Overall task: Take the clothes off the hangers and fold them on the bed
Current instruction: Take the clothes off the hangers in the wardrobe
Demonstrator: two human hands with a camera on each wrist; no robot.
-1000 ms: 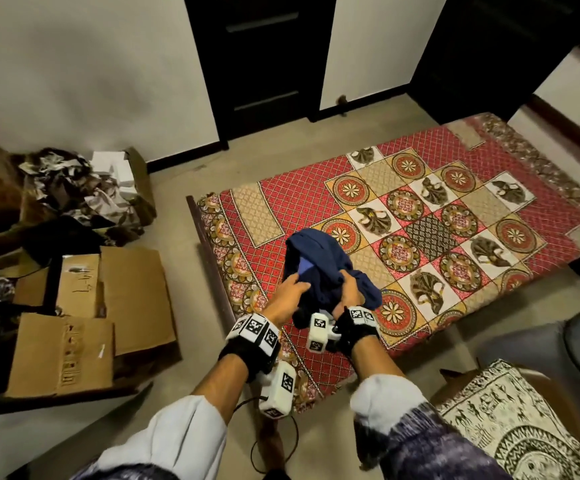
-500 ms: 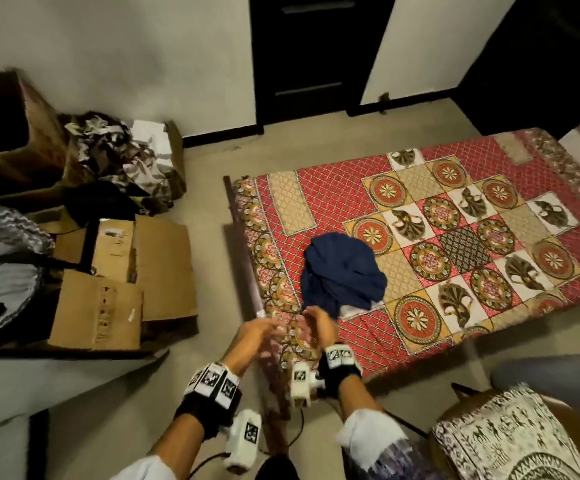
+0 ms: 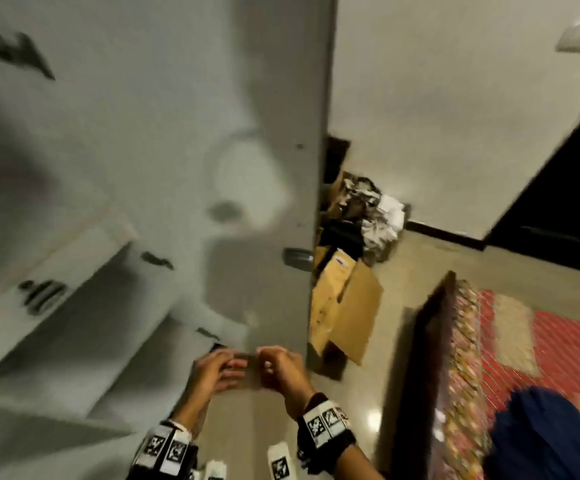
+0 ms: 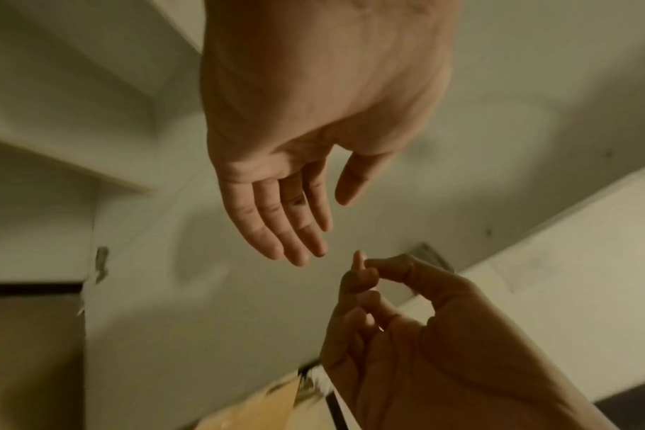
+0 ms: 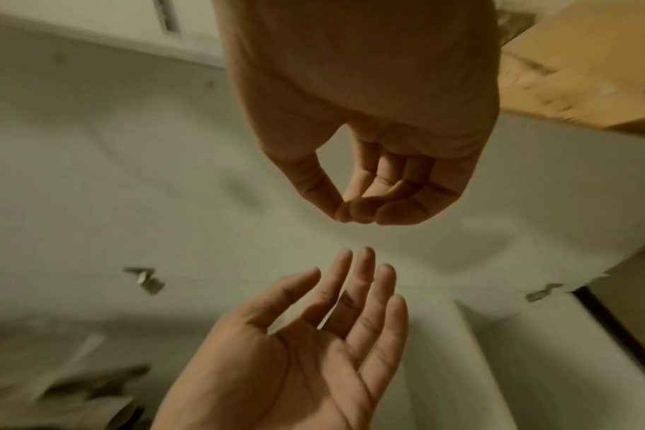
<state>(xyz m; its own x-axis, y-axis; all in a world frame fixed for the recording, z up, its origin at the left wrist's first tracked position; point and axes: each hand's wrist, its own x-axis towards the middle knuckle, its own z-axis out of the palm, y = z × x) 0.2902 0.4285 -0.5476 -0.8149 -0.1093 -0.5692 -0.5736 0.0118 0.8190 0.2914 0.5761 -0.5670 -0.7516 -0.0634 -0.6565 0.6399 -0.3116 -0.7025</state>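
Note:
The dark blue garment [image 3: 551,434] lies bunched on the red patterned bed [image 3: 565,344] at the lower right, away from both hands. My left hand [image 3: 236,367] is held out flat with straight fingers and holds nothing; the left wrist view shows its bare palm [image 4: 313,227]. My right hand [image 3: 269,362] hangs just beside it with fingers curled in and thumb meeting the fingertips [image 5: 354,212], also empty. Both hands are low in front of a pale wardrobe door [image 3: 177,168]. No hanger is in view.
The wardrobe door carries a metal handle [image 3: 297,258] near its right edge. Flattened cardboard boxes [image 3: 344,306] and a heap of crumpled stuff [image 3: 371,209] sit on the floor between wardrobe and bed. A dark doorway [image 3: 558,220] stands at the right.
Both hands let go of the blue garment, which stays on the bed. I have turned left from the bed toward the wardrobe, and my empty hands now hang in front of its door.

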